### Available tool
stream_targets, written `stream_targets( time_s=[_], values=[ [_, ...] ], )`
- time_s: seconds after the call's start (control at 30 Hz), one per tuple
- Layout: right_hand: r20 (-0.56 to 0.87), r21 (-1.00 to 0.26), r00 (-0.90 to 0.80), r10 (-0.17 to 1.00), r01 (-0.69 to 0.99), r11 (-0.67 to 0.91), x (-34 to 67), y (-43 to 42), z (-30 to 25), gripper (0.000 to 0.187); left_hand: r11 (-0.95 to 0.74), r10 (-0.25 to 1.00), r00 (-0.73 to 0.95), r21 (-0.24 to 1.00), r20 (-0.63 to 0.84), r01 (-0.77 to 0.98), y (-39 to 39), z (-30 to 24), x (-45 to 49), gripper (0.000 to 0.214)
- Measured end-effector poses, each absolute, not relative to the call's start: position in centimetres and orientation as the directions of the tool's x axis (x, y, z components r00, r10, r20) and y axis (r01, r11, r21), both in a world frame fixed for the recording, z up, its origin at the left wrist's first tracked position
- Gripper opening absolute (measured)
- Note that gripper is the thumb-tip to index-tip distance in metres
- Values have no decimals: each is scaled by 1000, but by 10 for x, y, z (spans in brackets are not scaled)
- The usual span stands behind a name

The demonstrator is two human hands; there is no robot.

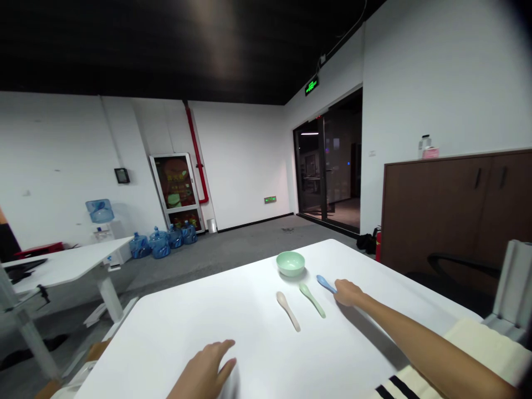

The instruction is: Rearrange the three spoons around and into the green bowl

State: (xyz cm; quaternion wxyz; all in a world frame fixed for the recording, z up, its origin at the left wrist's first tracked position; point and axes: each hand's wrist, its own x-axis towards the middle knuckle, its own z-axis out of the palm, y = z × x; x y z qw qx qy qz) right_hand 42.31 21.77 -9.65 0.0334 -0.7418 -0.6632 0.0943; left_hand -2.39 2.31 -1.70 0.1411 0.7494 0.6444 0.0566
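While the right hand (pixel 348 292), fingers together, touches the handle end of a blue spoon (pixel 325 284), long axis pointing at that hand, the left hand (pixel 203 371) lies spread, empty, farther off on the tabletop (pixel 174 332).

greenish bowl (pixel 290 263) | beige spoon (pixel 287 310) | green spoon (pixel 311 300) | blue spoon (pixel 325 284) | black-striped cream cloth (pixel 477 346)

Left hand (pixel 203 372) open, palm down, slightly blurred; right hand (pixel 347 292) farther forward, half-open; right forearm (pixel 415 343) stretched out diagonally.

blue spoon (pixel 326 284) flat | green spoon (pixel 311 300) flat | beige spoon (pixel 287 310) flat (all three angled alike) | mint-green bowl (pixel 290 263) upright
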Motion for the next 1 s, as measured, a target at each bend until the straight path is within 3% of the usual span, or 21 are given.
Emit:
stream_targets(
  time_s=[0.43,1.0],
  values=[
    [189,-332,142,972,940,-72,368,253,-30,31,-131,981,166,294,-99,947,22,-18,-23,51],
    [111,-292,132,985,952,-95,310,307,-62,32,-98,983,142,326,-115,940,28,-21,-27,52]
  ],
)
